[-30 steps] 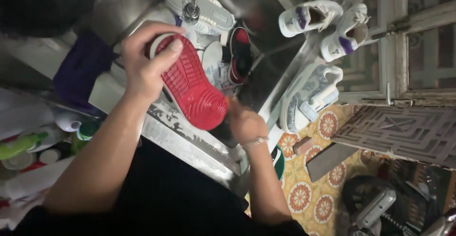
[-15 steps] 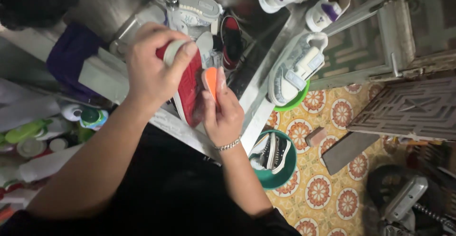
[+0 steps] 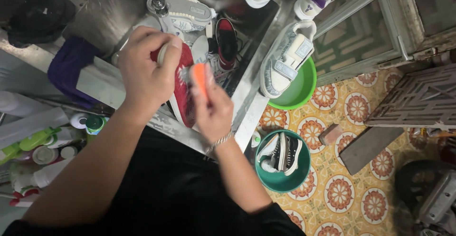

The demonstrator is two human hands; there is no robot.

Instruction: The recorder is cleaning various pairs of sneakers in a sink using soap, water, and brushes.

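My left hand (image 3: 145, 72) grips a shoe with a red sole (image 3: 183, 91), held on its side over the steel sink (image 3: 104, 12). My right hand (image 3: 213, 110) is closed on an orange brush (image 3: 198, 78) pressed against the red sole, where there is some white foam. A bracelet sits on my right wrist. More shoes lie in the sink under the tap (image 3: 156, 0), among them a grey and white one (image 3: 183, 8) and a black and red one (image 3: 227, 43).
A grey sneaker (image 3: 285, 60) rests on a bright green basin (image 3: 301, 86) at the sink's right edge. A dark green basin (image 3: 280, 179) on the patterned tile floor holds black and white sneakers. Bottles (image 3: 42, 141) crowd the left. A purple cloth (image 3: 71, 67) hangs over the sink rim.
The shoe has turned from sole-up to edge-on. My right hand has come up with the orange brush against the sole. The view has shifted down and right.
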